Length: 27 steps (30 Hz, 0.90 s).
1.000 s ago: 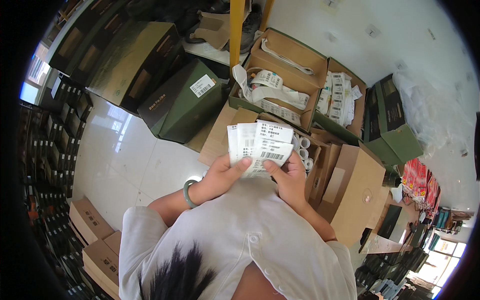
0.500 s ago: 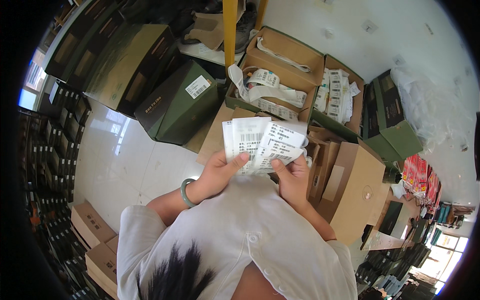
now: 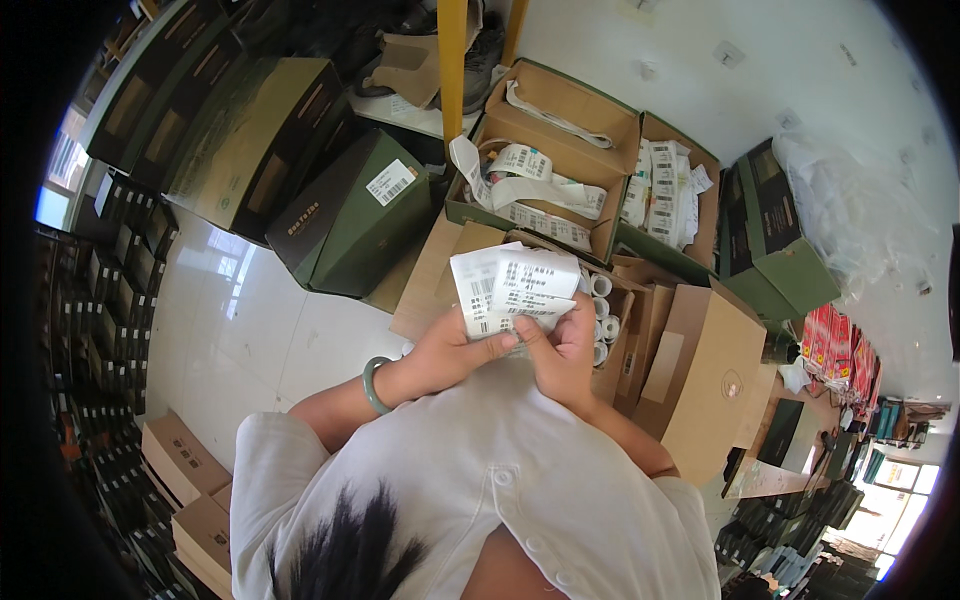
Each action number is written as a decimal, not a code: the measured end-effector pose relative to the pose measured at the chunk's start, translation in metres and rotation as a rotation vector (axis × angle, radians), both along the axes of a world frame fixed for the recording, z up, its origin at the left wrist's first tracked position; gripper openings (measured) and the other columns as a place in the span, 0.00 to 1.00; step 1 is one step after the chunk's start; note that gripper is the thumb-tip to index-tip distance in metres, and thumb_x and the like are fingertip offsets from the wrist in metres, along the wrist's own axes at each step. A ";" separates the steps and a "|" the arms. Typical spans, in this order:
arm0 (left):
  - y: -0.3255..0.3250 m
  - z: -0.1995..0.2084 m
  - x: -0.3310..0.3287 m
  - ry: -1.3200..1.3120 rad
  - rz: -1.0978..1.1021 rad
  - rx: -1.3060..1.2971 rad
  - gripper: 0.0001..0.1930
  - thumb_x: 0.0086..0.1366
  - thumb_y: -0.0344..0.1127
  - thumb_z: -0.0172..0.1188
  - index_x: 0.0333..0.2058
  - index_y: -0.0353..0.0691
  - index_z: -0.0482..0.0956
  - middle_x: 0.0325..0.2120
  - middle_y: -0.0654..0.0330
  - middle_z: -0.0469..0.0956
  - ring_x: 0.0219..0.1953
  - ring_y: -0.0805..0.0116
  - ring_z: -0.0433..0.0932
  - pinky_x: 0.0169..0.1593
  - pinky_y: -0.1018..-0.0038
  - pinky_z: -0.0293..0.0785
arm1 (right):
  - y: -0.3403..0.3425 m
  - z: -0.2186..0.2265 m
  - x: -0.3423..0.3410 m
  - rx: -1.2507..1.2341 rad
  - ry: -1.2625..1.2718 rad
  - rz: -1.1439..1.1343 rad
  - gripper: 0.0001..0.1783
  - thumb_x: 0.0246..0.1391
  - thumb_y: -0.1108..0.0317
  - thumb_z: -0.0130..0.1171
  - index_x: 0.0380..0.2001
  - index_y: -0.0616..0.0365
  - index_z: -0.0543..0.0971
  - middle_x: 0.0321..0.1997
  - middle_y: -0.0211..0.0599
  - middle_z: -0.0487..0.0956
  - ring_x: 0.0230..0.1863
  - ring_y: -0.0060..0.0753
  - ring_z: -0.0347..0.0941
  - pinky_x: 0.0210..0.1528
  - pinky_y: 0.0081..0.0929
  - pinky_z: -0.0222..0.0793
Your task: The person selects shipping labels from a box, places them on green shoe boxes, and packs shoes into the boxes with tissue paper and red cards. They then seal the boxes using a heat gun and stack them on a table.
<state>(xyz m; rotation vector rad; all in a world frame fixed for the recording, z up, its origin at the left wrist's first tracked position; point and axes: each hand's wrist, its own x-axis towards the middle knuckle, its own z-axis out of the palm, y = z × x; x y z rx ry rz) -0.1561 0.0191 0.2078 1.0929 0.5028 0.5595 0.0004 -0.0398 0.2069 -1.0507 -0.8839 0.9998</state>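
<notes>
Head view:
- Left hand (image 3: 447,355) and right hand (image 3: 565,355) pinch labels (image 3: 532,282).
- Slack pinch could spill some toward rolls (image 3: 609,328) at right; hold underneath unclear.

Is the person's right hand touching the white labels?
Touching. The head view shows the right hand gripping the white labels, its thumb over their printed front.

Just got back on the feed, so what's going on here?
A person is holding a small, overlapping bunch of white printed labels in both hands, the left hand on one side and the right hand on the other, thumbs on top. Beyond them, an open box holds loose curls of label strip, and white rolls sit just to the right of the hands.
</notes>
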 end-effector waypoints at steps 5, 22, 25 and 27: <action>0.003 -0.006 0.005 0.016 0.080 0.134 0.42 0.65 0.23 0.57 0.69 0.43 0.40 0.57 0.55 0.70 0.59 0.68 0.69 0.61 0.69 0.67 | 0.001 -0.002 0.012 -0.127 -0.147 0.110 0.17 0.54 0.80 0.63 0.47 0.61 0.75 0.53 0.40 0.72 0.49 0.31 0.73 0.56 0.28 0.67; 0.002 -0.006 0.002 -0.098 0.135 0.596 0.09 0.52 0.16 0.64 0.28 0.40 0.81 0.48 0.50 0.78 0.52 0.53 0.77 0.54 0.65 0.73 | 0.016 0.032 0.049 0.000 -0.438 0.268 0.19 0.52 0.79 0.64 0.49 0.57 0.79 0.42 0.34 0.77 0.41 0.22 0.74 0.45 0.21 0.72; 0.005 -0.006 -0.003 -0.045 0.038 0.709 0.09 0.53 0.16 0.64 0.25 0.40 0.79 0.51 0.50 0.75 0.54 0.52 0.75 0.56 0.66 0.71 | 0.017 0.024 0.042 -0.086 -0.308 0.274 0.20 0.53 0.83 0.62 0.50 0.63 0.76 0.39 0.33 0.76 0.43 0.23 0.73 0.48 0.24 0.71; 0.006 -0.006 -0.007 0.021 -0.022 0.756 0.09 0.53 0.16 0.64 0.23 0.39 0.77 0.52 0.51 0.74 0.54 0.52 0.74 0.56 0.66 0.70 | 0.015 0.020 0.044 -0.086 -0.343 0.274 0.19 0.53 0.82 0.63 0.50 0.63 0.77 0.40 0.32 0.76 0.42 0.22 0.73 0.48 0.24 0.71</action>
